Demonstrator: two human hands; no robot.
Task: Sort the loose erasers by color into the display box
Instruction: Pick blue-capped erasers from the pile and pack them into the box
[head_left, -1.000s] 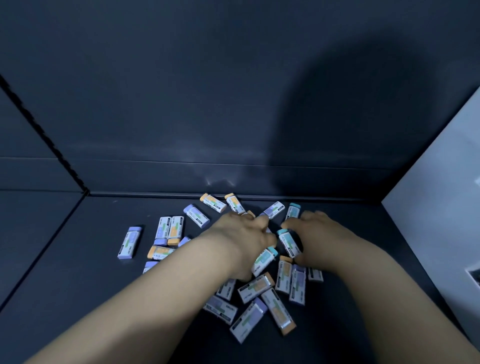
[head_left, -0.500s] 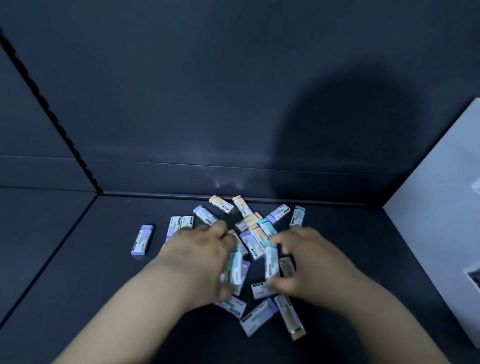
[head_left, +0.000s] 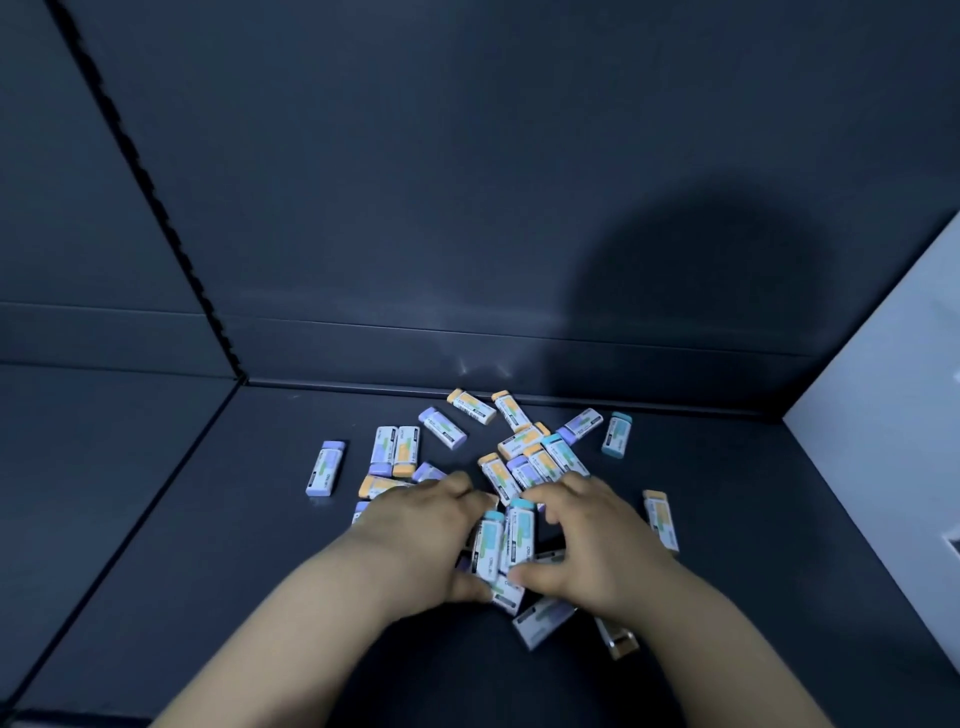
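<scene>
So far, nothing looks sorted: the erasers (head_left: 524, 457) lie in a loose, mixed heap on the dark surface (head_left: 156, 545), with orange, purple and teal ends jumbled together. A few strays sit apart, such as a purple eraser (head_left: 325, 468) off to the left, a teal eraser (head_left: 616, 435) toward the back right, and an orange eraser (head_left: 661, 519) to the right of the hands.

The left hand (head_left: 415, 530) and the right hand (head_left: 597, 545) work close together at the near side of the heap. Between them stand two teal-tipped erasers (head_left: 501, 545), side by side and roughly upright. The left hand's fingers are curled in, with its thumb pressed at the lower end of the pair; the right hand's fingers are spread wider, with its thumb meeting the same lower end. Each hand seems to pinch or steady the pair, though which hand bears which eraser cannot be told.

A pale panel (head_left: 883, 415) at the right edge may belong to the display box, but no compartment shows. By my judgement the task is near its start: teal ones are being gathered, and almost all the sorting remains.
</scene>
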